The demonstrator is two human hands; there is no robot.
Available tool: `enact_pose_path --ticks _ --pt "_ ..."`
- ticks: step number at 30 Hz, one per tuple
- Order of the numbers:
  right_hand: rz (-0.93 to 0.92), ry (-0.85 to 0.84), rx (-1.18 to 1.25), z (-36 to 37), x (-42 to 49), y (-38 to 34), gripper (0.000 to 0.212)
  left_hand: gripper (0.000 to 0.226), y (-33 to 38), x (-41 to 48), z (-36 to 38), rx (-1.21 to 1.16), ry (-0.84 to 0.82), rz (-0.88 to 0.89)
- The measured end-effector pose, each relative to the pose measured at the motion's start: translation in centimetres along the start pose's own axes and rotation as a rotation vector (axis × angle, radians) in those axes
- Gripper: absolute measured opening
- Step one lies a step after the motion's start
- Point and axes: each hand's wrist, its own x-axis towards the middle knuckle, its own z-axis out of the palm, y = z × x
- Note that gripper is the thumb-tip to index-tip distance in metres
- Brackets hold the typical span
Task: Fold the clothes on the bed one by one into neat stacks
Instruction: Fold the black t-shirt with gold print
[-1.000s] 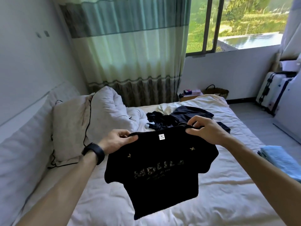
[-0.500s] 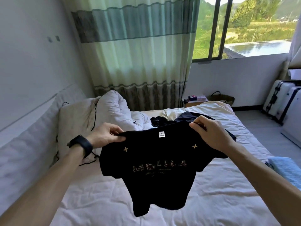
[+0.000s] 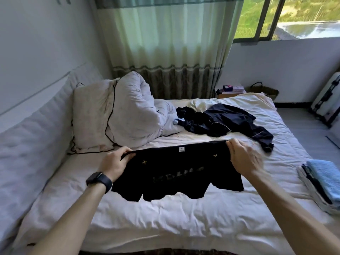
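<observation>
A second earlier I had the black T-shirt (image 3: 174,173) hanging at full length in front of me. By this moment I had brought it down low over the bed (image 3: 165,221) and pulled it wider, so the top edge ran taut and nearly level at my 12 o'clock and the body showed much shorter beneath it. My left hand (image 3: 114,162) pinched one shoulder and my right hand (image 3: 244,157) pinched the other. The right was blurred, so I could not tell exactly how its fingers lay. I also could not tell whether the hem had reached the sheet. I judged this as the lay-down before the first fold: the shirt was spread and squared but not yet flat. The dark pile of clothes (image 3: 226,120) lay untouched at 1 o'clock, well apart from the shirt, and the folded stack (image 3: 320,179) sat at 3 o'clock, so more than one garment remained.
</observation>
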Motion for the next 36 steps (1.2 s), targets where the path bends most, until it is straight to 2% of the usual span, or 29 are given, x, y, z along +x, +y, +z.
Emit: enact_pose_path --ticks 3,7,10,12,14,17,21,25,30,36 --pt "0.154 -0.086 0.083 1.5 -2.2 0.3 0.033 0.026 -0.3 -2.6 0.1 -0.113 0.068 -0.089" --pt "0.171 -0.071 0.268 2.6 -6.0 0.5 0.026 0.019 -0.8 -6.1 0.9 -0.072 -0.081 -0.18" --pt "0.149 -0.069 0.321 2.9 -8.8 1.0 0.021 0.008 -2.4 -7.8 0.8 -0.222 -0.229 -0.251" --pt "0.151 -0.082 0.365 2.6 -10.2 0.9 0.018 0.012 -3.0 -8.7 0.5 -0.293 -0.322 -0.25" --pt "0.146 -0.092 0.371 2.7 -11.1 1.0 0.021 0.014 -3.4 -9.1 0.4 -0.33 -0.35 -0.268" --pt "0.123 -0.141 0.343 3.3 -11.2 1.4 0.038 0.009 -3.8 -8.3 0.9 -0.333 -0.316 -0.311" --pt "0.16 -0.175 0.27 5.3 -8.9 2.0 0.035 0.018 -4.1 -5.5 2.7 -0.222 -0.227 -0.345" --pt "0.21 -0.231 0.131 8.8 -5.3 2.8 0.027 0.023 -5.3 -0.9 6.0 -0.147 -0.221 -0.331" --pt "0.327 -0.384 0.095 16.3 1.2 4.2 0.029 0.022 -9.4 7.1 12.9 -0.106 -0.325 -0.363" --pt "0.281 -0.475 0.006 30.6 9.3 8.1 0.028 0.03 -17.2 17.8 25.8 -0.015 -0.44 -0.349"
